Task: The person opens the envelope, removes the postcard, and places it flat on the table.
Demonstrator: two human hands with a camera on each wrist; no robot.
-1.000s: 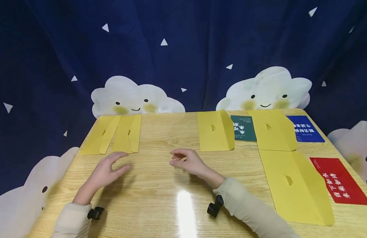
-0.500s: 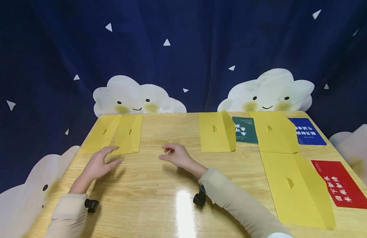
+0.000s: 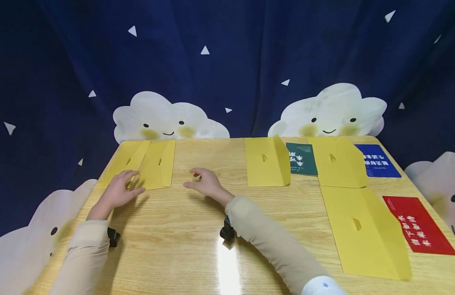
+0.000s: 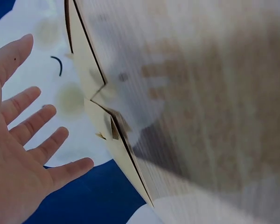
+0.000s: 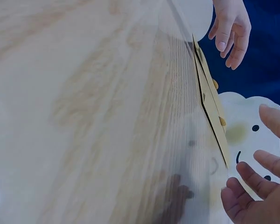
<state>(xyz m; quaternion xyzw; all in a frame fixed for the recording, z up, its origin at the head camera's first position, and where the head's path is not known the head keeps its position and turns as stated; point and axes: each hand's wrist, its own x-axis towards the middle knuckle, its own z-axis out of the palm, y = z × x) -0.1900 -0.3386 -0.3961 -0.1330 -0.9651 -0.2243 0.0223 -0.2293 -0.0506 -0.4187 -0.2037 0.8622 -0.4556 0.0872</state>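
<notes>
Two closed yellow envelopes lie side by side at the back left of the table: an outer envelope (image 3: pixel 121 160) and an inner envelope (image 3: pixel 159 164). My left hand (image 3: pixel 119 190) hovers over their near edges, fingers spread and holding nothing; its palm and spread fingers show in the left wrist view. To the right of the inner envelope my right hand (image 3: pixel 207 183) is raised above the wood, its fingers loosely bent with a gap to the thumb. In the right wrist view both hands appear, with the envelopes' thin edges (image 5: pixel 210 100) between them.
On the right lie three yellow envelopes with raised flaps: one at centre back (image 3: pixel 258 168), another (image 3: pixel 336 168) and a larger one (image 3: pixel 360 241). Beside them are a green card (image 3: pixel 302 159), a blue card (image 3: pixel 384 162) and a red card (image 3: pixel 421 225). A dark blue curtain (image 3: pixel 227 49) hangs behind.
Both hands have moved forward over the table, and the right hand has also come left, toward the two closed envelopes. The envelopes and cards stay where they were.
</notes>
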